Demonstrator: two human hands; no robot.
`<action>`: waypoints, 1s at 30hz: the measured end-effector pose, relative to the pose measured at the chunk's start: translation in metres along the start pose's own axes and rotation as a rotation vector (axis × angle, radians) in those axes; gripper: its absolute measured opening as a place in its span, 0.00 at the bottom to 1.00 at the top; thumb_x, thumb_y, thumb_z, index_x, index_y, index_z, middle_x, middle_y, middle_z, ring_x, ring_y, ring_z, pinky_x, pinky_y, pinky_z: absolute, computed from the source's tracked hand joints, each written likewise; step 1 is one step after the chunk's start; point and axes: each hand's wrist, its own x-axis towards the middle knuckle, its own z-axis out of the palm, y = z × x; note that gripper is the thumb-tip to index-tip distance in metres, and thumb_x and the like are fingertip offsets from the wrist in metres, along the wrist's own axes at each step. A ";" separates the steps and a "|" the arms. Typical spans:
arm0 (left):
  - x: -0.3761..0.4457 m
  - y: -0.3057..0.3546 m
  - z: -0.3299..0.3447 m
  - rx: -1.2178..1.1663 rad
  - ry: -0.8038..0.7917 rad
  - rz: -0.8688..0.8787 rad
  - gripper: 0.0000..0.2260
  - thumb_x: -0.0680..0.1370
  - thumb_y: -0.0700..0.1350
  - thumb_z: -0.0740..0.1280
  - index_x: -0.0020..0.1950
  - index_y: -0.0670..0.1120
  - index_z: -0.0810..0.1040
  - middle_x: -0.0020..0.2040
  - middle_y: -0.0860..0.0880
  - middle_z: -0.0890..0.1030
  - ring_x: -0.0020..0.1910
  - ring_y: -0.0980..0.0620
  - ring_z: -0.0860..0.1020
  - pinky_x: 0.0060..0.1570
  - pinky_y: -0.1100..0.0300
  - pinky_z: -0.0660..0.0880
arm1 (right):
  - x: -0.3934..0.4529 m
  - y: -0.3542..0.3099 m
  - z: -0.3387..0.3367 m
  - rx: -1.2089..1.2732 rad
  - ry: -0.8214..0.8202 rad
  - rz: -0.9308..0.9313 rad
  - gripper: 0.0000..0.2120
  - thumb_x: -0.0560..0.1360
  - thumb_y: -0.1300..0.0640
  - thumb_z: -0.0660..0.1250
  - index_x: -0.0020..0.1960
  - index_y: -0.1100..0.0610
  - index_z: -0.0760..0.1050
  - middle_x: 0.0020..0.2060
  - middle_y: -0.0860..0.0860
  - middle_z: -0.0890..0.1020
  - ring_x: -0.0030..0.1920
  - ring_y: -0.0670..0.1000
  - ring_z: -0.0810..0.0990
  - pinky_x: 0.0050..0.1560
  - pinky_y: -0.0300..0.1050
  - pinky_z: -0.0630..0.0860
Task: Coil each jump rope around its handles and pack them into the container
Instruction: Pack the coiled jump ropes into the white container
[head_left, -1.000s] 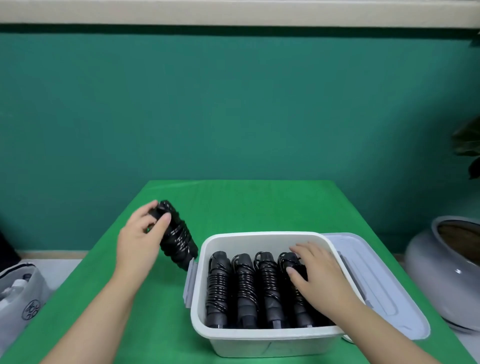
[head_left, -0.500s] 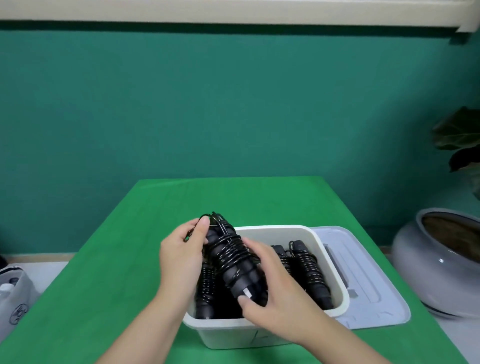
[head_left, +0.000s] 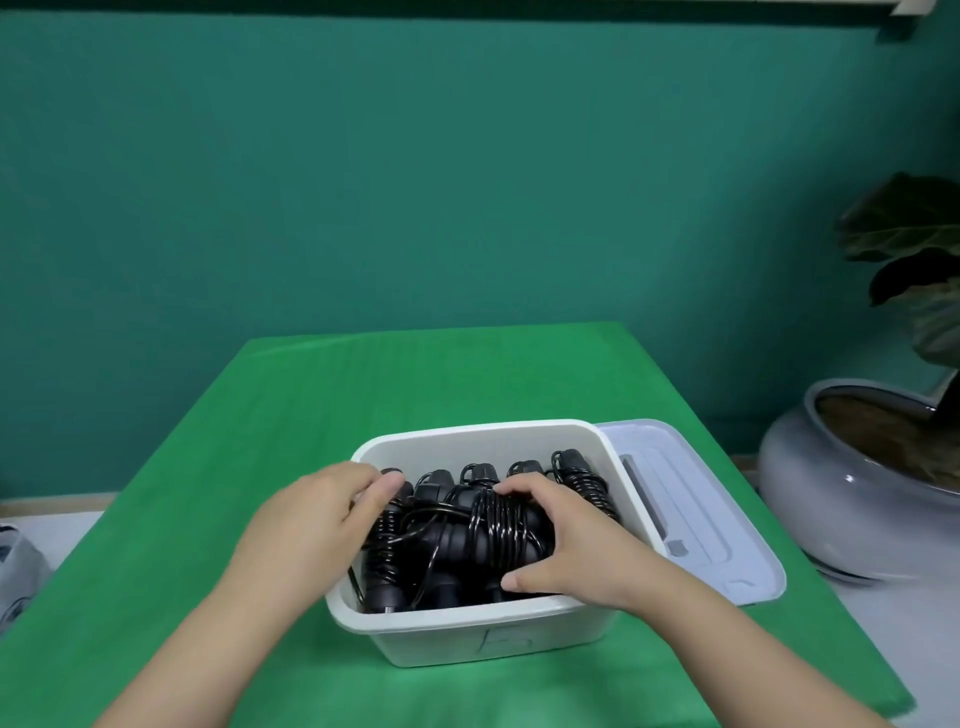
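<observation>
A white plastic container (head_left: 467, 631) stands on the green table and holds several black coiled jump ropes in a row. One more coiled jump rope (head_left: 483, 535) lies crosswise on top of that row. My right hand (head_left: 566, 540) grips it from the right, fingers curled over the coils and thumb at its near side. My left hand (head_left: 317, 514) is at the container's left rim, its fingers curled over the rope's left end. The rightmost rope in the row (head_left: 584, 480) lies uncovered along the right wall.
The container's grey lid (head_left: 696, 514) lies flat on the table, right of the container. A grey plant pot (head_left: 852, 478) stands off the table's right edge. A white bag (head_left: 13, 571) is low at the left. The green table (head_left: 260, 441) stretches back to the teal wall.
Both hands have lowered the coiled rope from above the container's left side onto the row inside. The rope now lies crosswise, with my right hand over its right part.
</observation>
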 end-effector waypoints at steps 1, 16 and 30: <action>0.000 0.002 -0.003 0.119 0.083 0.039 0.27 0.74 0.70 0.44 0.44 0.56 0.77 0.43 0.62 0.78 0.43 0.60 0.76 0.40 0.58 0.73 | -0.001 0.000 -0.001 0.001 -0.010 0.007 0.35 0.66 0.51 0.77 0.65 0.34 0.62 0.67 0.41 0.66 0.66 0.42 0.66 0.66 0.39 0.64; -0.001 0.002 0.022 0.202 -0.248 0.107 0.16 0.72 0.62 0.61 0.54 0.56 0.69 0.50 0.59 0.75 0.53 0.55 0.74 0.66 0.54 0.65 | -0.001 0.008 0.008 0.015 0.066 -0.012 0.36 0.67 0.45 0.73 0.71 0.41 0.61 0.67 0.40 0.69 0.66 0.40 0.67 0.68 0.41 0.65; 0.014 0.022 0.016 -0.173 -0.028 0.203 0.15 0.72 0.45 0.59 0.56 0.55 0.78 0.53 0.62 0.71 0.55 0.60 0.70 0.59 0.60 0.67 | 0.004 0.006 -0.001 0.076 0.268 0.056 0.14 0.80 0.46 0.58 0.51 0.52 0.78 0.41 0.47 0.82 0.44 0.49 0.79 0.49 0.44 0.74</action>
